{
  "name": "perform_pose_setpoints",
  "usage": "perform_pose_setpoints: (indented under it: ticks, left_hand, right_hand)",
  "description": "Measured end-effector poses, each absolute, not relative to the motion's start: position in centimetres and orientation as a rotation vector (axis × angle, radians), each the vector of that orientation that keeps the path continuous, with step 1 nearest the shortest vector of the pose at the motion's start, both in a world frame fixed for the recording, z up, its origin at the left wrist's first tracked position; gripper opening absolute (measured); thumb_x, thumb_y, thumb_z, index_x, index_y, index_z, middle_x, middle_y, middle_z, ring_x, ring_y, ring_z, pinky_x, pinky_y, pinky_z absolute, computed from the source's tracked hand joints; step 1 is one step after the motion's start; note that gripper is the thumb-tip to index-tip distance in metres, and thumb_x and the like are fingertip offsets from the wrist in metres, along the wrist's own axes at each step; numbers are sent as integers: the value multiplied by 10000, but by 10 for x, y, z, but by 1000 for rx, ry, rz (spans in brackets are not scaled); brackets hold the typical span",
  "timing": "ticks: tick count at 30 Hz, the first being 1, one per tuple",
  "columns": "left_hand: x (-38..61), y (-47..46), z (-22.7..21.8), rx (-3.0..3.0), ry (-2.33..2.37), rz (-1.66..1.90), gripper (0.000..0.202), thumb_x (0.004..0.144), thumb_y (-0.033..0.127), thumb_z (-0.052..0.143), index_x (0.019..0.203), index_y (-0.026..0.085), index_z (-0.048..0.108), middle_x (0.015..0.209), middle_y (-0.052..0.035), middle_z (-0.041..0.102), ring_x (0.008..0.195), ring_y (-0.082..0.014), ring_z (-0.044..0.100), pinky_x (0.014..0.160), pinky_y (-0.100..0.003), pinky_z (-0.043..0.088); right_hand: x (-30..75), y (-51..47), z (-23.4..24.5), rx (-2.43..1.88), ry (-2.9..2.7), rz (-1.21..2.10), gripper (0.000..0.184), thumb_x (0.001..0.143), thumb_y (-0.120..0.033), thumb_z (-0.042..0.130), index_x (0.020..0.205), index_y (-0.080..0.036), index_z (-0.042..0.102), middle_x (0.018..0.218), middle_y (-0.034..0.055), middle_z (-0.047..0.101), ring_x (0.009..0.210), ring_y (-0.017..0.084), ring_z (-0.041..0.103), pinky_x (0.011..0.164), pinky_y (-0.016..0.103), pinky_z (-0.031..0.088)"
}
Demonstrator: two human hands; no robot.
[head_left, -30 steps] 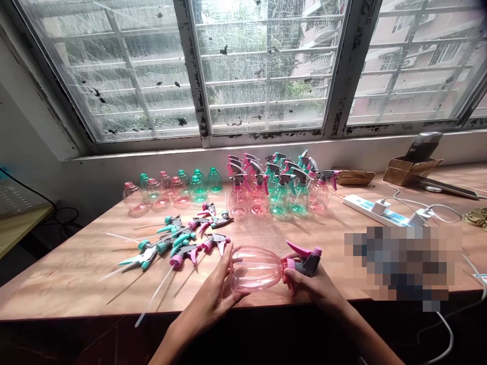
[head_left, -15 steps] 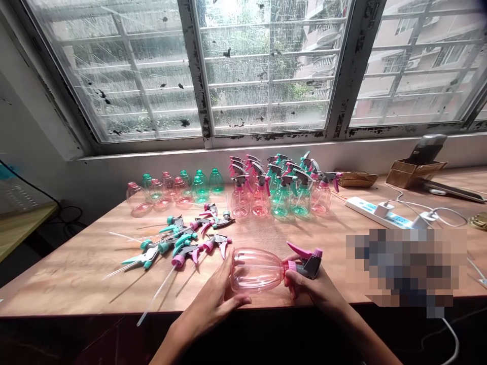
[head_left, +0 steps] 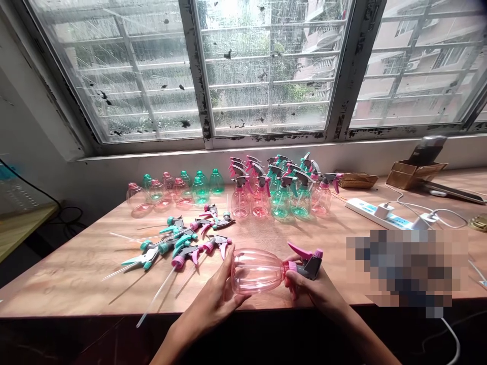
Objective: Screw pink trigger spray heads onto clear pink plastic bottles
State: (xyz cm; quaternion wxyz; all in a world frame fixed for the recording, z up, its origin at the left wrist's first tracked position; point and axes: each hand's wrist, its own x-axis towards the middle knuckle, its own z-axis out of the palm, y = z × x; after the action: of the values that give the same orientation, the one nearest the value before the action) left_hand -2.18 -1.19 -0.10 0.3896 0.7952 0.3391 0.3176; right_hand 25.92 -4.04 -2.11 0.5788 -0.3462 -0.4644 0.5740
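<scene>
A clear pink spray bottle point(head_left: 256, 271) lies on its side in the air above the table's front edge, its pink and grey trigger head point(head_left: 309, 262) pointing right. My left hand point(head_left: 224, 284) is wrapped round the bottle's base. With fingers and thumb closed, my right hand point(head_left: 310, 288) grips the pink collar where the head meets the neck. Just left of my left hand lies a pile of loose trigger heads point(head_left: 184, 253), pink and teal, with thin clear tubes.
Several headless pink and green bottles point(head_left: 200, 191) stand at the back left. Assembled spray bottles point(head_left: 281, 200) stand in rows at the back centre. A white power strip point(head_left: 380, 213) with cables and a cardboard box point(head_left: 399, 172) are on the right. A blurred patch covers the right front.
My left thumb has closed in against the underside of the bottle's base. The bottle and my right hand are almost unmoved.
</scene>
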Motion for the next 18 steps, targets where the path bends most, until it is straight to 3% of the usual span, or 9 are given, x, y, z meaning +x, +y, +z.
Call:
perform_pose_setpoints:
  ticks: [3,6,12,18]
  left_hand:
    - [-24,-13,2,2045,893,768,1023,950,363,723,1651,366,-22,1717,-131,219,1438,-352,499,1207,-554,373]
    - [-25,-12,1,2075,944,727,982,949,399,723,1658,352,44,1704,-145,262,1450,-372,481,1214,-577,350]
    - [-23,-9,-3,1977,885,772,1022,951,364,729,1644,402,-22,1718,-128,199,1406,-353,539,1152,-513,457]
    - [-24,-7,-8,1876,843,778,995,948,376,732,1649,381,25,1541,-121,455,1392,-316,544,1141,-490,469]
  right_hand:
    - [259,-40,-22,-807,-1089,1333,380,812,-418,882,1028,-192,666,684,7,749,490,144,648,502,289,552]
    - [259,-39,-23,-813,-1087,1324,387,804,-431,885,1025,-191,676,678,4,743,488,145,649,495,287,550]
    - [259,-39,-25,-812,-1090,1326,389,799,-447,883,1009,-182,689,684,9,740,493,142,646,495,282,546]
    - [260,-40,-22,-814,-1092,1336,358,816,-434,874,997,-189,686,693,12,742,504,152,653,508,294,548]
